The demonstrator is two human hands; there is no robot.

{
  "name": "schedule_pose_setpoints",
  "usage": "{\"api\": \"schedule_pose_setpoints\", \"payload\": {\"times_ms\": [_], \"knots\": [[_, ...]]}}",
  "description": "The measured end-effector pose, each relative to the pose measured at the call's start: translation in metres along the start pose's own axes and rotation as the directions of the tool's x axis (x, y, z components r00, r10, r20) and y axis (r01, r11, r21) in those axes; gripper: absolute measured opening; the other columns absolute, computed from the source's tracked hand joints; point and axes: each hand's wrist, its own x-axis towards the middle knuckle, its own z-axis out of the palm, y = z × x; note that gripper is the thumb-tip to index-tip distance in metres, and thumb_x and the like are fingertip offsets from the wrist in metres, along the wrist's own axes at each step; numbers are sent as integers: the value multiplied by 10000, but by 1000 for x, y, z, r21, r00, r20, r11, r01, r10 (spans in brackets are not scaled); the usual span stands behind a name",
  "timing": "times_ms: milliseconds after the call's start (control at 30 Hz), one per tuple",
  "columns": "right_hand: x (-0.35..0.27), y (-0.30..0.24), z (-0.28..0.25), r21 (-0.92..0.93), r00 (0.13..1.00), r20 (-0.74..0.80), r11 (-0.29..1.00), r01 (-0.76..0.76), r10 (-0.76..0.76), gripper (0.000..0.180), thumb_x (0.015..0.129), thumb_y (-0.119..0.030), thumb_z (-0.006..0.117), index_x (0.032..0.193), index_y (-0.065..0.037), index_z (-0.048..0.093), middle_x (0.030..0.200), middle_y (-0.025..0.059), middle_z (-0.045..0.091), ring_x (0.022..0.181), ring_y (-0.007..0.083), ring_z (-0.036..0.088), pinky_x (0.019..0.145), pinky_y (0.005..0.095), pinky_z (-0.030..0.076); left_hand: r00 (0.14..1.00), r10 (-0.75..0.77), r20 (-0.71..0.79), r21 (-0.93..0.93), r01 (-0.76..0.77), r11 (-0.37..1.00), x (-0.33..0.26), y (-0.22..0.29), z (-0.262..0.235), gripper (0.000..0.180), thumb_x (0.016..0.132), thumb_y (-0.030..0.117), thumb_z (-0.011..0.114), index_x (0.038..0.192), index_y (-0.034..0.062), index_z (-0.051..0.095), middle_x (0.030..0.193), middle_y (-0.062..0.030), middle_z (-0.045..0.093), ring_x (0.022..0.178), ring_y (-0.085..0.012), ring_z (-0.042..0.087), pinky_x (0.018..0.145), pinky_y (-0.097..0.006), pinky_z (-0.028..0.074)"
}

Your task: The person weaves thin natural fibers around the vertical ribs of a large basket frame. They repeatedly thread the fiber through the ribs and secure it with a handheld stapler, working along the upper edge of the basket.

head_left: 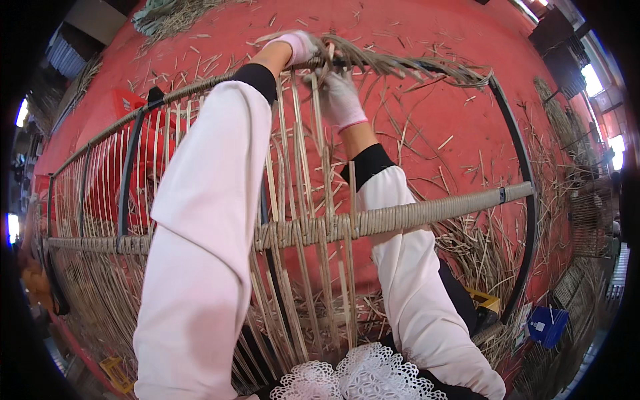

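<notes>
Both my hands wear white gloves with pink cuffs and work at the far rail of a dark metal frame. My left hand is closed over the top of that rail, on the woven fibre strands around it; its fingertips are partly hidden. Just below and right of it, my right hand has its fingers curled on the strands at the rail's underside. A loose bundle of fibre strands trails right along the rail. Upright strands run from there down to the wrapped middle bar.
Fibre scraps litter the red floor. Through the frame's left part shows a red plastic object. A strand heap lies at right, near a blue box and a yellow object. More bundles line the right side.
</notes>
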Motion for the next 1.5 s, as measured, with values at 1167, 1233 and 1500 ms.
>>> {"api": "schedule_pose_setpoints", "payload": {"times_ms": [1167, 1233, 1500], "knots": [[-12, -81, -26, 554, 712, 136, 543, -631, 689, 274, 996, -247, 536, 1101, -5, 611, 774, -9, 557, 684, 56, 483, 583, 241, 343, 850, -124, -512, -522, -193, 831, -91, 42, 11, 290, 864, 250, 633, 1097, 85, 687, 1062, -191, 684, 971, -365, 652, 853, -434, 510], [-1, -104, -31, 553, 794, 57, 644, -530, 605, 226, 1003, -254, 536, 1005, -48, 631, 653, -75, 416, 545, 17, 352, 454, 217, 256, 858, -62, -510, -388, -165, 907, -91, 42, 13, 236, 857, 205, 628, 1046, 84, 702, 1039, -179, 689, 961, -348, 662, 839, -422, 521], [-9, -56, -18, 943, 689, 39, 202, -266, 724, 245, 983, -29, 491, 1225, -68, 487, 1120, 123, 622, 1005, 247, 648, 905, 407, 550, 909, -53, -414, -615, -236, 753, -54, 17, 1, 372, 952, 286, 586, 1207, 24, 657, 1057, -172, 713, 933, -258, 680, 873, -344, 506]]}}
